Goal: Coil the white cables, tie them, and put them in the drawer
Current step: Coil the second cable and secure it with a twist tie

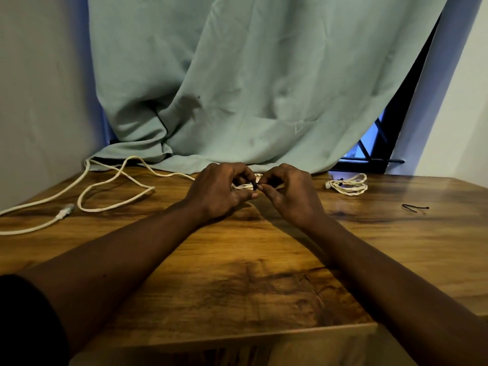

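Both my hands meet at the back middle of the wooden table (237,273). My left hand (219,191) and my right hand (290,194) pinch a small black tie (255,185) wrapped on a coiled white cable (244,186), which is mostly hidden behind my fingers. A long loose white cable (111,186) sprawls over the table's left side, its plug (64,210) lying near the left edge. A second coiled white cable (348,184), bound with a dark tie, lies at the back right. No drawer is in view.
A spare black tie (414,207) lies on the table at the right. A pale green curtain (250,88) hangs down behind the table and drapes onto its back edge. White walls stand at left and right.
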